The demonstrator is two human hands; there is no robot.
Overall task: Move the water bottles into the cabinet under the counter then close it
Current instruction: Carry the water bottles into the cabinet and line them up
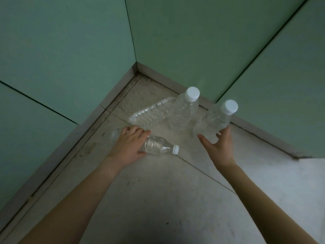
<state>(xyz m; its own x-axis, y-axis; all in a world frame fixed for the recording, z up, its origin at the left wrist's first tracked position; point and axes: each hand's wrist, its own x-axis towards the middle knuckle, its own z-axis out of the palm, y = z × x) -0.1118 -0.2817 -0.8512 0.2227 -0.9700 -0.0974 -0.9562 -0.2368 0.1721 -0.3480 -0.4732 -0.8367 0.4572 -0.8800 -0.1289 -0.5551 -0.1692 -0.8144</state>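
Clear thin plastic with white screw caps: four water bottles are shown on the tiled floor point(158, 191), in the corner formed by green cabinet panels point(193, 41); no open compartment is seen.

Head view. A capped lying bottle point(158, 147) is covered by the left hand point(129, 147), whose fingers are curled over its body. A ribbed bottle point(151, 113) is seen lying just behind it, with its far end hidden behind the middle upright bottle point(184, 111). The right upright bottle point(214, 120) is flanked at its base by the right hand point(220, 148), which is spread, thumb on one side and fingers on the other; a closed grasp is not shown.

The bottles are judged light and possibly near empty, with walls that dent under pressure and a smooth surface that may slip. A hold around the mid-body is advised, with moderate squeeze. The lying bottles are expected to roll if nudged.
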